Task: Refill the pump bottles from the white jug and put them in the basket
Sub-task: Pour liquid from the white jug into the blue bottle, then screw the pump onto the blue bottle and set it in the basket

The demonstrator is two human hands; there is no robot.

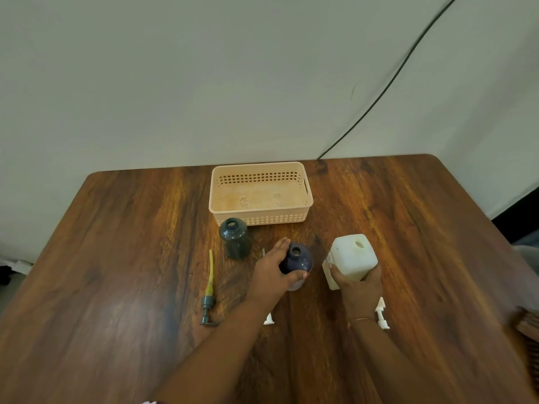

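Observation:
A dark blue bottle (299,259) stands uncapped at the table's middle, and my left hand (274,271) grips its side. To its right, my right hand (357,282) holds the white jug (351,256), which is upright with its mouth open. A dark green bottle (234,239) stands uncapped to the left, just in front of the peach basket (259,220), which holds nothing. A green pump head with a yellow tube (209,290) lies flat on the table at the left. White pump parts (382,314) lie near my right wrist, and another white piece (269,318) shows under my left forearm.
The wooden table (116,258) runs up to a pale wall at the back. A black cable (388,83) runs down the wall to the table's back right edge. A brown object (528,328) sits at the far right edge.

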